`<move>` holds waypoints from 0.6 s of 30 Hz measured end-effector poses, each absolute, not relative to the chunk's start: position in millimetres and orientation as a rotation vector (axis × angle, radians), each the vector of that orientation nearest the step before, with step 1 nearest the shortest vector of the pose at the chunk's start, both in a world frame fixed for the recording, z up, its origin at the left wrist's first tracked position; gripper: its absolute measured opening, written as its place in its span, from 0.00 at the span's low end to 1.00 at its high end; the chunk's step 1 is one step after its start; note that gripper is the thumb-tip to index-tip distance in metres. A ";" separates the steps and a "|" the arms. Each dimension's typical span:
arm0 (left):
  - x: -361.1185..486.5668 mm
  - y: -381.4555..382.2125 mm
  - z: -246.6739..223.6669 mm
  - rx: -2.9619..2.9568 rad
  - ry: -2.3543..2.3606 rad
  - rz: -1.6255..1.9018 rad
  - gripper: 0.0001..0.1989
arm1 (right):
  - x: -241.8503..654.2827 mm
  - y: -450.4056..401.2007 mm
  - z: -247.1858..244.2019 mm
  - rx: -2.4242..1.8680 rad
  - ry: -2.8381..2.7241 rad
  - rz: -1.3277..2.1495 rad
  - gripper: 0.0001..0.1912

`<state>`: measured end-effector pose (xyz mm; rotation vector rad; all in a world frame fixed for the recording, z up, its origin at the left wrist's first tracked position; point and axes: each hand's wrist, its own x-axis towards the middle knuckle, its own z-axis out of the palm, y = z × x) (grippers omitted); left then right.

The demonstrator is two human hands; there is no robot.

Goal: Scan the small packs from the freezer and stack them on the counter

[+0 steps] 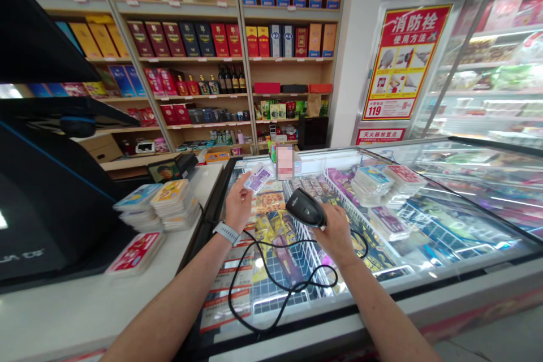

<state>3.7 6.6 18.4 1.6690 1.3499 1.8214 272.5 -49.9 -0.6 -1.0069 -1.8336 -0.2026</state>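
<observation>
My left hand (238,203), with a grey watch band on the wrist, grips a flat clear plastic pack with a purple-and-white label (258,179) by its edge. A black barcode scanner (306,208) is in my right hand (337,232), its head pointing left toward the pack. From the scanner a black cable (271,329) loops over the glass top of the chest freezer (237,317). Both hands are above that glass. Stacks of similar flat packs with blue labels (138,198) and yellow labels (172,195) stand to the left, beside a low red-labelled pile (134,253).
A white counter (178,271) runs along the left, with a black checkout machine (55,198) on it. More stacked packs (371,182) rest on the freezer's right side. Shelves of boxed goods (186,56) line the back wall, near a red sign (407,62).
</observation>
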 end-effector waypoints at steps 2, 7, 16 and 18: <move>3.8 6.8 18.3 1.657 1.335 1.835 0.28 | 272.9 -49.4 -1.0 -1.001 -1.835 -0.202 0.14; 2.0 9.7 14.6 1.679 1.355 1.809 0.27 | 273.4 -48.9 -0.8 -1.005 -1.836 -0.194 0.13; 0.9 10.6 12.8 1.675 1.338 1.797 0.27 | 273.3 -49.7 0.4 -1.005 -1.831 -0.179 0.14; 0.8 10.4 13.1 1.672 1.330 1.801 0.27 | 273.5 -49.4 0.2 -1.008 -1.833 -0.180 0.13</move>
